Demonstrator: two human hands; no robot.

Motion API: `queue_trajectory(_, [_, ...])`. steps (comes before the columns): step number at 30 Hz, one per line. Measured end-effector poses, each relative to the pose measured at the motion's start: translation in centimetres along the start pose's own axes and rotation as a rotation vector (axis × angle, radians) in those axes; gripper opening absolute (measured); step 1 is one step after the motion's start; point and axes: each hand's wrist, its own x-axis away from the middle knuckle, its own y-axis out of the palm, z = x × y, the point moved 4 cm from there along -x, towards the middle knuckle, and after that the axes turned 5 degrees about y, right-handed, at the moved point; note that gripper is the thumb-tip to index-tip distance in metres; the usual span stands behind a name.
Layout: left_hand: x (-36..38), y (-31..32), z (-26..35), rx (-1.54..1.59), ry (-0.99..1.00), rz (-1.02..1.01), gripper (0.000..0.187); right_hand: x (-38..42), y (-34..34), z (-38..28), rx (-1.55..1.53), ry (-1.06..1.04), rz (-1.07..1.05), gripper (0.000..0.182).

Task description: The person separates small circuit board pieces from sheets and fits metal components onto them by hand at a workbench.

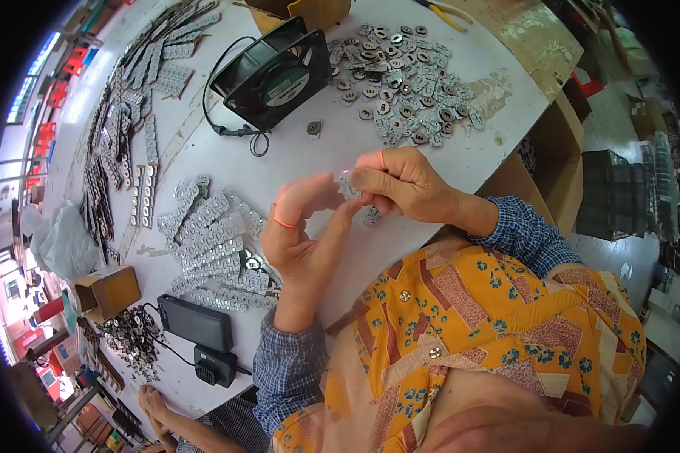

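Between my two hands is a small silvery stamped metal piece [348, 186], held just above the white table. My right hand [404, 185] pinches it between thumb and forefinger. My left hand [304, 230] meets it from the other side, with thumb and fingertips closing on its edge. Orange bands circle a finger on each hand. Another small metal piece [371, 216] shows just below my fingers. Left of my left hand lies a heap of metal strips [208, 230] with stamped plates in rows. A single round dark part [314, 128] sits beyond my hands.
A black fan [279, 79] with a cable stands at the back, beside a pile of small metal parts [408, 87]. More strips [125, 113] line the far left. A cardboard box [107, 293], a black device [196, 323] and another person's hand [155, 408] are lower left. Yellow-handled pliers [447, 15] lie behind.
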Motion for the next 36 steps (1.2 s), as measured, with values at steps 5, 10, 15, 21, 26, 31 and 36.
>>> queue_trajectory(5, [0.1, 0.0, -0.1, -0.013, -0.011, 0.002, 0.042, 0.0, 0.0, -0.1, -0.005, 0.003, -0.006, 0.039])
queue_trajectory(10, [0.2, -0.1, -0.2, -0.027, -0.016, 0.0, 0.04, -0.1, 0.1, -0.1, -0.004, -0.011, -0.007, 0.039])
queue_trajectory(15, [0.2, 0.2, -0.3, -0.084, 0.005, -0.021, 0.037, 0.1, -0.4, -0.2, -0.02, 0.059, -0.008, 0.033])
queue_trajectory(21, [-0.3, 0.3, -0.3, -0.31, 0.003, -0.028, 0.043, 0.9, -1.6, -1.3, 0.421, -0.194, 0.316, 0.027])
queue_trajectory(26, [-1.7, -2.7, 2.8, -0.501, 0.063, 0.128, 0.036, 2.7, 1.4, -1.3, 0.12, 0.228, -0.146, 0.027])
queue_trajectory(31, [-2.0, -8.5, 6.6, -0.959, 0.047, 0.177, 0.029, 0.0, 0.6, -1.6, 0.622, -0.102, 0.064, 0.018])
queue_trajectory(36, [-1.1, -10.9, 6.5, -1.165, 0.048, -0.078, 0.027, -4.5, 3.2, -2.9, 1.166, -0.932, 0.194, 0.014])
